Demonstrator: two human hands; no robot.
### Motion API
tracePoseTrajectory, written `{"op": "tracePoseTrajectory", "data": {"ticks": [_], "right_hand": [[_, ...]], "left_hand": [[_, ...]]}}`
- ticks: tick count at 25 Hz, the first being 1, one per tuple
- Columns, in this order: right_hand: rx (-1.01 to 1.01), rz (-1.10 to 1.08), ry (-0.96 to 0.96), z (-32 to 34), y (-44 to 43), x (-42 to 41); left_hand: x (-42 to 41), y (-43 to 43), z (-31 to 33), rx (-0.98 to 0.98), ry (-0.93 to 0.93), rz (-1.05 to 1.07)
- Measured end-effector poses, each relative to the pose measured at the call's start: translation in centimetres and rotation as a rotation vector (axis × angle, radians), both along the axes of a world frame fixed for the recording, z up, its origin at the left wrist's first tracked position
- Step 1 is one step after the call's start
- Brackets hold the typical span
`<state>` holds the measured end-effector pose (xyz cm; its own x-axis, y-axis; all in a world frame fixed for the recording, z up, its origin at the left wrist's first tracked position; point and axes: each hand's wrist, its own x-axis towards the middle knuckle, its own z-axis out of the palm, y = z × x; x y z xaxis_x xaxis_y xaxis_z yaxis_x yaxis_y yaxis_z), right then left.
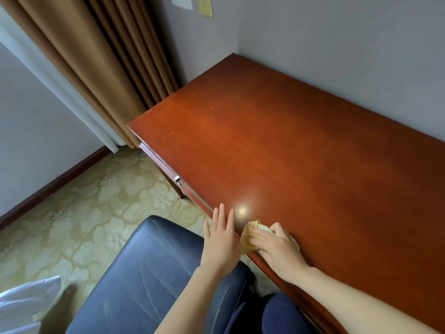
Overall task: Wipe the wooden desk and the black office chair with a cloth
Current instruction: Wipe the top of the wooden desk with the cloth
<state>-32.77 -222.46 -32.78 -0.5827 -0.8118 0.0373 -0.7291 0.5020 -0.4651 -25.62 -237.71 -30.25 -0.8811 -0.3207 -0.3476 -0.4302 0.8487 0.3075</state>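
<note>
A reddish wooden desk (289, 150) fills the right half of the view, standing against the grey wall. A small yellowish cloth (250, 235) lies bunched at the desk's front edge. My right hand (277, 249) grips the cloth from above and presses it onto the desk. My left hand (220, 239) hovers flat with straight fingers just left of the cloth, over the desk's edge. The black office chair's seat (144, 276) sits below the desk edge at the lower left, its leather scuffed.
Brown curtains (103, 68) hang at the desk's far left corner. A drawer with a metal handle (177, 180) shows under the desktop. Patterned carpet (84, 208) covers the floor, and white bedding (21, 307) lies at the bottom left.
</note>
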Motion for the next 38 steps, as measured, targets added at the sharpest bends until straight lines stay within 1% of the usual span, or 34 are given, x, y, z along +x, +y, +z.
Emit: {"op": "tracePoseTrajectory", "data": {"ticks": [2, 4, 5, 7, 8, 9, 11, 13, 15, 18, 23, 26, 31, 35, 38], "right_hand": [[0.094, 0.105, -0.074, -0.1, 3.1, 0.3], [0.07, 0.102, -0.187, 0.2, 6.8, 0.2], [0.02, 0.022, -0.273, 0.5, 8.5, 0.1], [-0.146, -0.252, -0.416, 2.2, 12.2, -0.7], [-0.225, -0.361, -0.406, 3.1, 13.5, -1.4], [-0.271, -0.439, -0.339, 4.0, 14.6, -2.2], [-0.309, -0.547, -0.223, 5.9, 16.6, -3.6], [-0.341, -0.668, -0.197, 7.0, 18.2, -4.7], [-0.333, -0.764, -0.192, 7.9, 19.5, -5.6], [-0.33, -0.791, -0.164, 9.0, 20.1, -6.5], [-0.339, -0.77, -0.1, 9.6, 20.7, -7.4], [-0.34, -0.767, -0.063, 9.7, 20.5, -8.8], [-0.274, -0.801, -0.021, 8.4, 18.9, -11.7], [-0.244, -0.839, 0.0, 7.6, 15.3, -15.0], [-0.253, -0.906, -0.019, 6.7, 9.9, -17.4]], "left_hand": [[0.0, 0.7, 0.9, -0.045, 0.007, -0.131], [-0.6, 1.5, 1.6, -0.083, 0.038, -0.243], [-1.1, 1.9, 1.9, -0.088, 0.053, -0.273], [-3.0, 4.0, 2.3, -0.083, 0.092, -0.327], [-4.0, 5.1, 2.5, -0.08, 0.104, -0.351], [-5.2, 6.4, 2.8, -0.076, 0.118, -0.375], [-7.5, 8.9, 3.5, -0.043, 0.151, -0.394], [-9.1, 10.9, 4.5, 0.01, 0.19, -0.391], [-10.1, 12.4, 5.5, 0.033, 0.225, -0.418], [-11.1, 13.4, 6.6, -0.015, 0.25, -0.503], [-13.0, 14.0, 7.4, -0.09, 0.22, -0.607], [-15.6, 13.9, 7.4, -0.112, 0.248, -0.648], [-21.0, 12.8, 6.1, -0.131, 0.301, -0.727], [-24.6, 10.1, 4.6, -0.09, 0.343, -0.734], [-27.2, 5.2, 3.5, -0.075, 0.337, -0.787]]}}
